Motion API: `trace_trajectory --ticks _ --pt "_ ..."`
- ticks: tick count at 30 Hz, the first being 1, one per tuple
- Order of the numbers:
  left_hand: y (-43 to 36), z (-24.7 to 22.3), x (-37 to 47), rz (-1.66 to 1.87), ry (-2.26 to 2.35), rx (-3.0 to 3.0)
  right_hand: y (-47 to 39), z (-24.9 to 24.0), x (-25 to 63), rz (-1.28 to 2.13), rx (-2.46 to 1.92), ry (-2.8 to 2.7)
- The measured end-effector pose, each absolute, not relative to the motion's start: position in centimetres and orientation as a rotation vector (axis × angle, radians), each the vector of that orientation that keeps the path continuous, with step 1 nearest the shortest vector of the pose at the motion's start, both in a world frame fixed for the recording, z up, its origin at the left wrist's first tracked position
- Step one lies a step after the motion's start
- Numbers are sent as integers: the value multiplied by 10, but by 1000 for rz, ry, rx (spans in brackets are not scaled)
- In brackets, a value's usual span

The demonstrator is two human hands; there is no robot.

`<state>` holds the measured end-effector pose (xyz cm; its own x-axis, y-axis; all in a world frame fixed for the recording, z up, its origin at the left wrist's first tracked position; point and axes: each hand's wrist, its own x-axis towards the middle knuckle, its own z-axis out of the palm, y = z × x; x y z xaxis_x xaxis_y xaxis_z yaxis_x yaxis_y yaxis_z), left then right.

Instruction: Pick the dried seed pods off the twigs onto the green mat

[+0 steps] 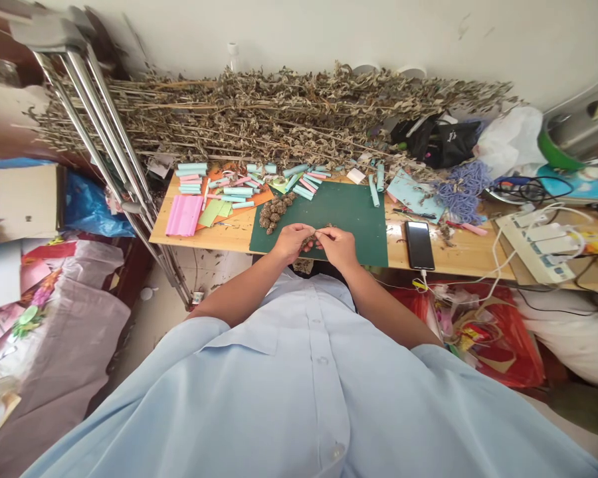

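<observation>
My left hand [293, 243] and my right hand [339, 245] meet at the front edge of a green cutting mat [359, 219]. The fingertips of both are pinched together, touching each other. Brown-grey dried herb [309, 244] shows between and beneath the fingers; its exact shape is partly hidden by them. Just beyond my left hand, several rounded clumps of dried herb [274, 214] lie in a pile on the mat's left part. Small rolled tubes of blue paper [238, 191] and pink paper lie behind and to the left.
Long bundles of dried stalks [259, 113] line the wall. Metal crutches [99, 126] lean at the left. A phone [419, 245] with a cable lies right of the mat, near blue-purple string [463, 189] and a power strip [533, 245]. Pink paper [184, 215] lies left.
</observation>
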<state>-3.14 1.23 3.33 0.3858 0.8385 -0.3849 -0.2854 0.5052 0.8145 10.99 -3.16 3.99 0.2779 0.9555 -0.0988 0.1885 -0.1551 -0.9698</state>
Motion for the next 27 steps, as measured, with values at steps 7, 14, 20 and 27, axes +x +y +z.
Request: trace_trajectory --ticks 7,14,20,27 --pt "11 30 -29 802 938 785 -33 36 110 840 -1666 -1217" --pt "14 35 -29 788 945 705 -29 27 104 965 -1558 -988" --pt "16 37 -35 772 880 653 -23 21 105 1188 -1392 -654" --pt "13 38 -30 804 885 704 -28 24 104 897 -1537 -983"
